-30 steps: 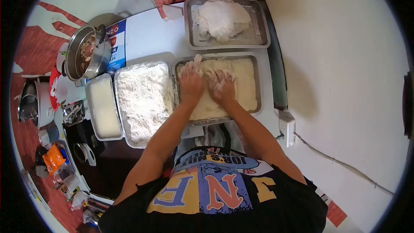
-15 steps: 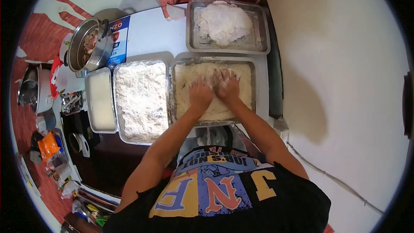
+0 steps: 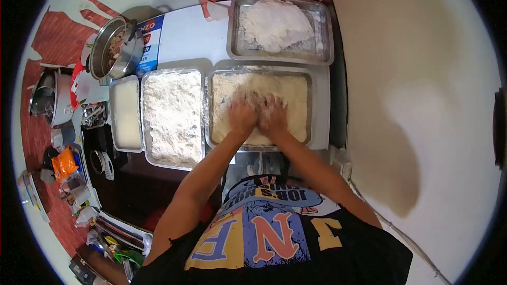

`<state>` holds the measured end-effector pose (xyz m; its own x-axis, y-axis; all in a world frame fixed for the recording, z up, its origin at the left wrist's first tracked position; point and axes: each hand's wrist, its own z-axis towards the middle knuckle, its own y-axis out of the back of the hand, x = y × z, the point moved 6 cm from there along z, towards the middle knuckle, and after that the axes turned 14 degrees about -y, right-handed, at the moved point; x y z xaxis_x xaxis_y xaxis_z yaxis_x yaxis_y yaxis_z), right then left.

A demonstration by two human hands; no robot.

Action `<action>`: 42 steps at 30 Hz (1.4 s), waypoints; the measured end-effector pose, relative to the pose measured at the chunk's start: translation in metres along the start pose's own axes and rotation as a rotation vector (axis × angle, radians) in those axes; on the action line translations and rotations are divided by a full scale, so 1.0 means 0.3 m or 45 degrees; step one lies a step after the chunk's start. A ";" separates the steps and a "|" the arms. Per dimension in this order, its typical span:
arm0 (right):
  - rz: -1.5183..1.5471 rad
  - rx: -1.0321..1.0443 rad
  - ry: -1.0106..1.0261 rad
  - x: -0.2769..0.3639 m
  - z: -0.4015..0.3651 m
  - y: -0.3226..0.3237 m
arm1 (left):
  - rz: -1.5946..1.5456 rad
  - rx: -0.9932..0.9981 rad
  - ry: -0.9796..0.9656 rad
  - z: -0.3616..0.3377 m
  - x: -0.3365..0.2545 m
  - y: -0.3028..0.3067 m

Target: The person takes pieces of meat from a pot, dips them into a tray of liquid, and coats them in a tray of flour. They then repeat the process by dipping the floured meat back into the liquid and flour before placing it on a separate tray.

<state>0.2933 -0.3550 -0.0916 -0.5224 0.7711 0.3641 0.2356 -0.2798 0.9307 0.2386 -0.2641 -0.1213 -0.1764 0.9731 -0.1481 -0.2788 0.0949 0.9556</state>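
Note:
Both my hands are in a metal tray (image 3: 312,106) of pale yellow crumbs that look like breadcrumbs. My left hand (image 3: 243,117) presses down into the crumbs with its fingers spread. Close beside it, my right hand (image 3: 272,115) lies palm down with its fingers apart. Crumbs cling to the fingers of both hands. Whatever lies under the palms is hidden, and the fingertips are slightly blurred. Left of this tray is a larger heap of white flour (image 3: 173,116) in its own tray. A narrow tray of pale liquid (image 3: 127,113) sits farther left.
Behind the crumbs, a metal tray (image 3: 323,47) holds flat, coated pale pieces (image 3: 277,24). A steel pot (image 3: 129,47) with pieces of meat stands at the back left, beside a blue and white printed box (image 3: 151,42). A wall (image 3: 401,47) borders the right side.
My hands have drawn slightly toward me and closer together in the crumbs. The crumbs have shifted around the fingers, and the camera view has moved a little.

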 end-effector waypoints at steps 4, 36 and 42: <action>-0.005 -0.122 0.100 -0.005 0.001 -0.011 | -0.118 -0.058 -0.072 0.028 -0.017 0.060; 0.029 -0.204 -0.125 -0.093 0.226 0.084 | -0.200 0.152 -0.007 0.114 0.061 0.012; -0.062 -0.377 -0.158 -0.089 0.253 0.061 | -0.162 0.084 -0.017 0.079 0.057 -0.008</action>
<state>0.3739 -0.3374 -0.0871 -0.4192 0.8462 0.3289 -0.0454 -0.3813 0.9233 0.2586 -0.2429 -0.1201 -0.1308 0.9551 -0.2659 -0.2353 0.2306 0.9442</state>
